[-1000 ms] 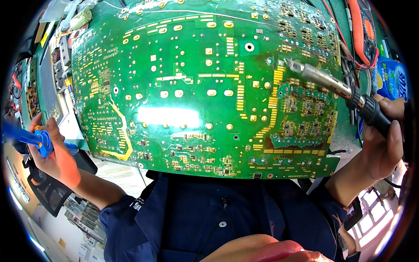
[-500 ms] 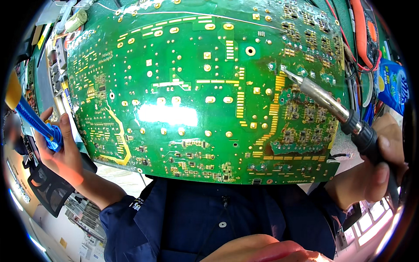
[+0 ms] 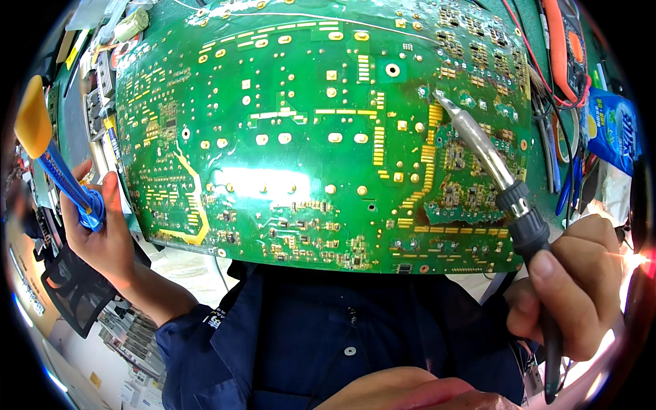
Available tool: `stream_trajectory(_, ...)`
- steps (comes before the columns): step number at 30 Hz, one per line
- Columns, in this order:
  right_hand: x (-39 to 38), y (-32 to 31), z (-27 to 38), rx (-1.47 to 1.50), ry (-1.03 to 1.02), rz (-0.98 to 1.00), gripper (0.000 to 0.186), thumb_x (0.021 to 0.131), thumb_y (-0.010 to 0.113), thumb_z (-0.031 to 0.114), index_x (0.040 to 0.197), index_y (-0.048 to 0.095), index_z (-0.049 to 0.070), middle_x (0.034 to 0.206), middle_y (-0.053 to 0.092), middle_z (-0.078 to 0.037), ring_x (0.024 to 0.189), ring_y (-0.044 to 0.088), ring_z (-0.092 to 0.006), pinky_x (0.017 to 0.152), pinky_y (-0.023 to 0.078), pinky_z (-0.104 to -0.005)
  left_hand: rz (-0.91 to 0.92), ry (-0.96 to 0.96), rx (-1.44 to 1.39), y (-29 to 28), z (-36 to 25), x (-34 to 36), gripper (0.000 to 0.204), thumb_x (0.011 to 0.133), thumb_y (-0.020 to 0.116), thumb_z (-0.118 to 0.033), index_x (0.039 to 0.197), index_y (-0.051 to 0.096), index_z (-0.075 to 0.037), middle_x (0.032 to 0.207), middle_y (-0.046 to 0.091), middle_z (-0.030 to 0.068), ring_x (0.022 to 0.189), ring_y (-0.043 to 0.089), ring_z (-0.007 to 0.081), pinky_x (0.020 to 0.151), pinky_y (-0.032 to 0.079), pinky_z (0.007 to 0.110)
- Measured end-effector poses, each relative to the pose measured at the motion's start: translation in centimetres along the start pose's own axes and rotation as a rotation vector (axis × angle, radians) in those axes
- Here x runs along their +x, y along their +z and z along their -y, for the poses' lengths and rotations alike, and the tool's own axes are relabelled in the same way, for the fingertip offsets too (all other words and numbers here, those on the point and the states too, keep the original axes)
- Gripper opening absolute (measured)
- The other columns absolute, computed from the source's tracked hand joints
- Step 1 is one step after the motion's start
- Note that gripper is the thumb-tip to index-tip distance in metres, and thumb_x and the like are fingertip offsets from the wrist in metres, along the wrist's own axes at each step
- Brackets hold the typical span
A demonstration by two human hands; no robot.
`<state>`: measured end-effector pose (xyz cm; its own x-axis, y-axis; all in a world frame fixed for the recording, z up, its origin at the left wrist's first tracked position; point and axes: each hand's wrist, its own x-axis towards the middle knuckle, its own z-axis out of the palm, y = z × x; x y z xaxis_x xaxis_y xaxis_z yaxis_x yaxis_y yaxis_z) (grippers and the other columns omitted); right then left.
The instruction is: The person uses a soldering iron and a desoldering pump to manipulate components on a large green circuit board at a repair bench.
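Note:
A large green circuit board (image 3: 273,116) with gold pads and small parts spreads out in front of me. In my right hand (image 3: 581,287), closed round its dark handle, is a soldering iron (image 3: 482,147). The iron's tip meets or hovers just over the upper right part of the board, by brownish stained solder spots; contact cannot be made out. My left hand (image 3: 109,239) is wrapped round a blue stick-shaped tool with a yellow end (image 3: 67,181), held upright beside the board's left edge. A thin wire (image 3: 328,19) runs across the board's far part.
To the right are an orange-cased meter (image 3: 562,51) with leads, a blue packet (image 3: 611,130) and several hand tools. A pale roll (image 3: 132,24) and more boards lie at the far left. A black mesh chair (image 3: 78,290) stands at lower left.
My right hand has come left and lower in the picture, and the iron's tip has shifted slightly left and farther away. The blue tool now shows more of its yellow end. The board appears slightly higher.

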<state>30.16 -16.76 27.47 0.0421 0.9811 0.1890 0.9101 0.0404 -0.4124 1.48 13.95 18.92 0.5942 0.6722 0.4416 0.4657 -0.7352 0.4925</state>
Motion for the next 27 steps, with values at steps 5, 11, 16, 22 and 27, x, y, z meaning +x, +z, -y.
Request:
stream_trajectory(5, -1.3, -0.6, -0.5, -0.022, -0.099, -0.159, 0.03, 0.086, 0.06, 0.01, 0.111, 0.052, -0.006, 0.083, 0.056, -0.022, 0.064, 0.055, -0.0267, 0.056, 0.045, -0.0377, -0.015, -0.086, 0.138, -1.3, -1.9, -0.6, 0.032, 0.083, 0.075, -0.012, 0.111, 0.063, -0.003, 0.071, 0.05, -0.0066, 0.062, 0.041, 0.0001, 0.056, 0.028, 0.015)
stream_trajectory(11, -3.4, -0.2, -3.8, 0.09, 0.239, -0.645, 0.059, 0.096, 0.049, 0.043, 0.124, 0.049, -0.009, 0.108, 0.064, -0.023, 0.091, 0.065, -0.0273, 0.08, 0.051, -0.0333, 0.096, 0.029, 0.193, -1.8, -5.2, -0.5, 0.041, 0.08, 0.078, -0.018, 0.113, 0.059, -0.004, 0.073, 0.058, -0.001, 0.064, 0.048, 0.0057, 0.059, 0.041, 0.02)
stream_trajectory(16, -2.2, 0.5, -3.5, 0.611, 0.204, -0.609, 0.078, 0.094, 0.04, 0.058, 0.134, 0.038, -0.009, 0.109, 0.062, -0.028, 0.1, 0.064, -0.0292, 0.086, 0.05, -0.0353, 0.368, 0.236, 0.164, -1.1, -9.7, -0.9, 0.035, 0.077, 0.075, -0.01, 0.109, 0.06, -0.009, 0.073, 0.06, 0.0087, 0.061, 0.057, 0.0161, 0.058, 0.046, 0.027)
stream_trajectory(22, -1.1, 3.1, 0.1, 1.071, 0.032, -0.544, 0.09, 0.091, 0.023, 0.069, 0.134, 0.036, -0.008, 0.123, 0.051, -0.036, 0.116, 0.053, -0.0441, 0.101, 0.041, -0.0454, 0.383, 0.592, 0.112, 0.6, -14.6, -1.8, 0.036, 0.07, 0.071, -0.011, 0.101, 0.054, -0.012, 0.071, 0.059, 0.0111, 0.066, 0.061, 0.034, 0.059, 0.047, 0.041)
stream_trajectory(27, -1.6, 3.2, 2.5, 1.185, -0.185, -0.298, 0.098, 0.086, 0.019, 0.077, 0.136, 0.034, -0.005, 0.129, 0.045, -0.038, 0.122, 0.046, -0.0495, 0.104, 0.036, -0.0527, 0.312, 0.62, 0.125, 1.0, -17.2, -3.2, 0.013, 0.08, 0.059, -0.017, 0.085, 0.056, -0.006, 0.063, 0.062, 0.0149, 0.06, 0.066, 0.0323, 0.048, 0.052, 0.041)
